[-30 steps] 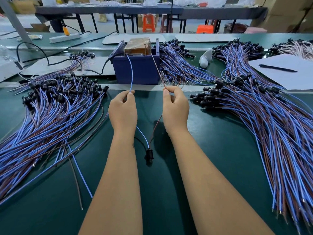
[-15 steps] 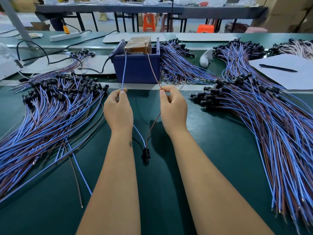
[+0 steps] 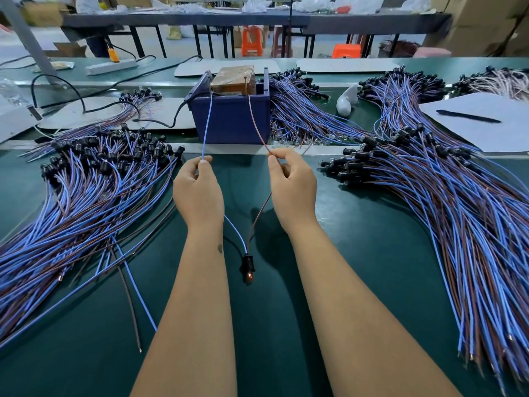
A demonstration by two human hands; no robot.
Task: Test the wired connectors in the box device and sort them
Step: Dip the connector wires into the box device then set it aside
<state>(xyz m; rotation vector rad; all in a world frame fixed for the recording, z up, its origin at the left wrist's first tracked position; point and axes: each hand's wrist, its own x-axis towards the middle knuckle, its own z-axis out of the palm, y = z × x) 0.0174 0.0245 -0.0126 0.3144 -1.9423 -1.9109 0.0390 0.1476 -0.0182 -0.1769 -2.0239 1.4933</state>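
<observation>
My left hand [image 3: 197, 193] pinches a blue wire [image 3: 206, 124] and my right hand [image 3: 292, 187] pinches a brown wire [image 3: 256, 124]. Both wire ends reach up to the top of the dark blue box device [image 3: 232, 118], which holds a brown block. Below my wrists the two wires join at a small black connector [image 3: 248, 269] that hangs between my forearms and glows orange-red at its tip. A large pile of the same wired connectors [image 3: 86, 190] lies on the left and another pile [image 3: 443, 196] on the right.
The green table mat [image 3: 357, 253] spreads under my arms. More wire bundles [image 3: 300, 110] lie behind the box. A white sheet with a black pen [image 3: 469, 116] sits at the right. A power strip [image 3: 111, 67] and black cables lie at the back left.
Both hands spread slightly apart and guided the wire ends up to the box's top contacts. The hanging connector now glows orange-red; it was dark before.
</observation>
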